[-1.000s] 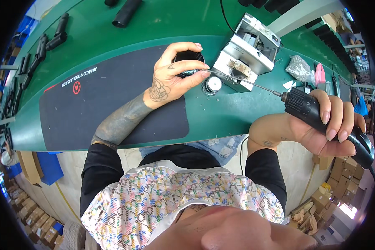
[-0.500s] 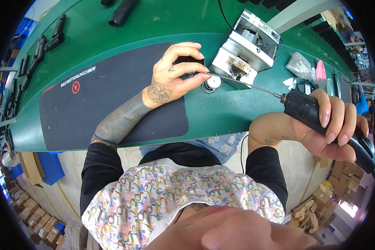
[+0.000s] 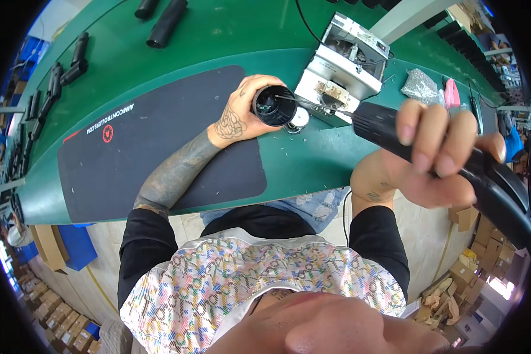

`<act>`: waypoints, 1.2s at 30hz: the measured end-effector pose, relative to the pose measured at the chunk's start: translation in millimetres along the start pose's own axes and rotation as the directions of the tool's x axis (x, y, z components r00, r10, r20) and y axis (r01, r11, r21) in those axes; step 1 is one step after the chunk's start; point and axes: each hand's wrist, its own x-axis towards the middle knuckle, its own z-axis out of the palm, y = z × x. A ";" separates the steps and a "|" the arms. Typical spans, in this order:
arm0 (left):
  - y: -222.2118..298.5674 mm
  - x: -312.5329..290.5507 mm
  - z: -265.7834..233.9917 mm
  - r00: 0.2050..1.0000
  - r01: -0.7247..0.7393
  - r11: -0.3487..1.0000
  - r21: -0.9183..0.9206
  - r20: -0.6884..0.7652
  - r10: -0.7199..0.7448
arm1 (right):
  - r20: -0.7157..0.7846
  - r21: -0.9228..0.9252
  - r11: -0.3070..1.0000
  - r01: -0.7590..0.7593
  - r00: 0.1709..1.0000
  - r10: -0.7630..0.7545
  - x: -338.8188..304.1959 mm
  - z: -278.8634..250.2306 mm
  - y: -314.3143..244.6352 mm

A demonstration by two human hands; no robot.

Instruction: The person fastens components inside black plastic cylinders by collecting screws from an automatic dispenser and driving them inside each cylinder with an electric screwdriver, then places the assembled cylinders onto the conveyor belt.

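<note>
My left hand (image 3: 240, 115) is wrapped round a hollow black tube (image 3: 291, 112), its open end tipped toward me. Inside the tube it is dark, with a few small shiny spots. My right hand (image 3: 439, 150) grips a black electric screwdriver (image 3: 376, 127) on the right. Its long thin bit (image 3: 327, 108) points left and its end reaches into the tube's mouth; what the tip touches is hard to make out. Just behind the tube a small white-topped round part (image 3: 300, 120) stands on the green tabletop.
A metal box-like machine (image 3: 355, 74) with an open top stands beyond the bit. A bag of small silvery parts (image 3: 420, 84) and a pink item (image 3: 451, 93) lie right of it. A dark mat (image 3: 159, 153) covers the left; black tubes (image 3: 166, 23) lie farther back.
My left hand has turned the black tube so its open end shows. My right hand has moved the screwdriver left, and the bit now goes into the tube; my fingers no longer pinch near its tip.
</note>
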 end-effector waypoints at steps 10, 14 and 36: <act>-23.1 -0.3 14.8 0.998 0.027 1.000 0.015 0.060 -0.028 | -0.119 -0.223 0.970 -0.096 0.990 0.071 0.1 3.7 35.7; -21.2 0.0 16.4 0.995 0.080 0.996 0.036 0.061 -0.082 | -0.102 -0.260 0.962 -0.082 0.993 0.057 1.3 0.1 38.8; -14.6 -6.8 16.0 0.991 0.082 0.996 0.042 0.102 -0.086 | -0.098 -0.247 0.966 -0.072 0.994 0.049 -1.2 -0.5 49.2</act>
